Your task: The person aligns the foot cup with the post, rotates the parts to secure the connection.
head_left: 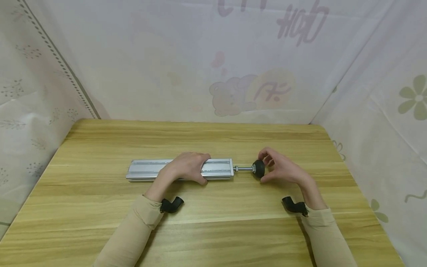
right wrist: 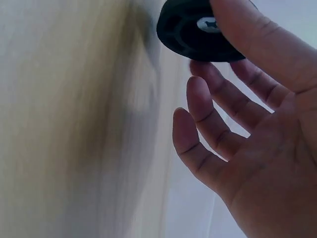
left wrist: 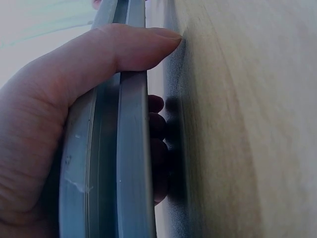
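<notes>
A long silver aluminium profile [head_left: 217, 168] lies lengthwise across the table, its grooves running left to right. My left hand [head_left: 188, 167] grips it from above near the middle; in the left wrist view the thumb [left wrist: 138, 47] crosses one side and the fingertips show beyond the lower edge. From the profile's right end sticks out a threaded rod [head_left: 245, 168] with nuts on it. At its tip sits a black round levelling foot [head_left: 258, 169]. My right hand [head_left: 281, 168] pinches the foot's rim between thumb and fingers; the other fingers [right wrist: 187, 131] are spread loosely in the right wrist view.
The wood-grain table [head_left: 217, 230] extends round the profile on all sides. A pale printed curtain [head_left: 160, 74] hangs behind it and along both sides. Black wrist mounts [head_left: 171, 205] are fixed at both sleeve cuffs.
</notes>
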`<state>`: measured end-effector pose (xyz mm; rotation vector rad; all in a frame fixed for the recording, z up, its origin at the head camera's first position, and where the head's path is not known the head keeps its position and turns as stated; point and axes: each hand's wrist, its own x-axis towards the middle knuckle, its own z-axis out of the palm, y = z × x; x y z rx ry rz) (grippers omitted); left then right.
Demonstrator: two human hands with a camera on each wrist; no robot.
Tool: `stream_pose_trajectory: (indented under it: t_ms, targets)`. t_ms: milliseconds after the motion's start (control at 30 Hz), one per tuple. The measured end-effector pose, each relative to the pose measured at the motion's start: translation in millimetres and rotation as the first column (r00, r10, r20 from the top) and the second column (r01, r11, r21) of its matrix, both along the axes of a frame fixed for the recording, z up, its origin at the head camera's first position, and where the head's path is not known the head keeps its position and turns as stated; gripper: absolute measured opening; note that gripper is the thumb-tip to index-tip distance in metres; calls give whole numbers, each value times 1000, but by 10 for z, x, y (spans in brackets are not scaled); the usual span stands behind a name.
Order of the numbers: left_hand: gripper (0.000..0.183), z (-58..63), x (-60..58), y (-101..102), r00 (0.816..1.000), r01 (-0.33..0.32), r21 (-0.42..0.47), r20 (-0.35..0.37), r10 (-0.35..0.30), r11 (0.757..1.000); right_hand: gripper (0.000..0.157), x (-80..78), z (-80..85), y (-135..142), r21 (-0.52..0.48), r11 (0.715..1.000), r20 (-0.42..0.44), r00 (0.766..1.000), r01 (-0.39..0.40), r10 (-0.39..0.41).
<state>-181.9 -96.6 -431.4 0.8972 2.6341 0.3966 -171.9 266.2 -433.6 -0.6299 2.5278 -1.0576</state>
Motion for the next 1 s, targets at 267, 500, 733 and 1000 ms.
stream_pose_trajectory:
  t_ms: [267,500,733,1000]
  targets:
    - [52,2,7,3,1000,0,3,2,0,1000,51,0,20,94,41,998,-11,999,-49,50]
    - [55,2,11,3,1000,1,3,4,-1,1000,53,-22,36,105,77,994,31,997,-77,75]
    - [56,-2,7,0,1000,9,6,-2,-9,1000,78,-7,0,81,28,996,17,997,-80,80]
    - [52,-2,0,-6,1000,9,10,-2,-9,1000,75,-21,-33,-26,-28,999,19,999,-43,43]
